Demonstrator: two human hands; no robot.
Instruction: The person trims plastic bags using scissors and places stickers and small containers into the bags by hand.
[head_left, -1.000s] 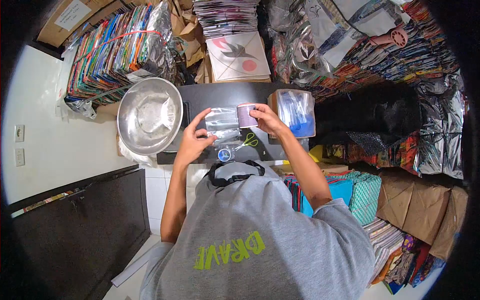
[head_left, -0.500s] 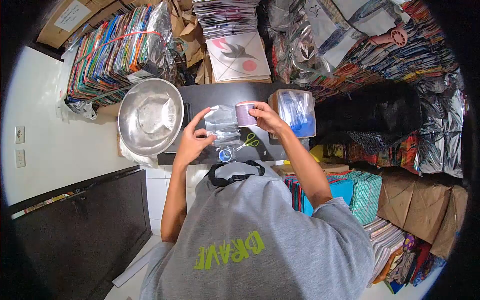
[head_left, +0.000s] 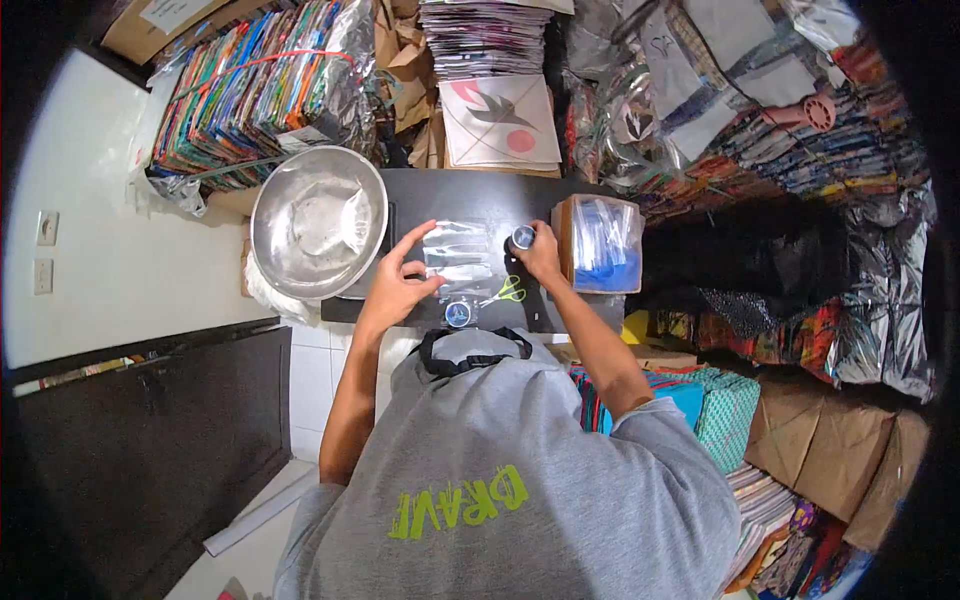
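My left hand (head_left: 395,285) has its thumb and index finger spread at the left edge of a clear plastic sleeve (head_left: 460,258) lying on the black table. The fingertips meet the sleeve's edge; I cannot tell whether they press on it. To the right of the sleeve, my right hand (head_left: 541,255) is closed round a small spool (head_left: 523,237), whose round end faces up. A second round piece with a blue label (head_left: 457,314) lies at the table's near side. Scissors with yellow-green handles (head_left: 511,289) lie between it and my right forearm.
A large metal basin (head_left: 318,222) stands at the left. An open box holding clear plastic and something blue (head_left: 605,250) is at the right. Behind are stacked papers (head_left: 500,120) and bundled folded bags (head_left: 255,95). The black table (head_left: 420,185) has its near edge before my body.
My right hand has lowered the spool toward the table and turned it, so its round end now shows instead of its purple side. My left hand keeps its spread pose at the sleeve.
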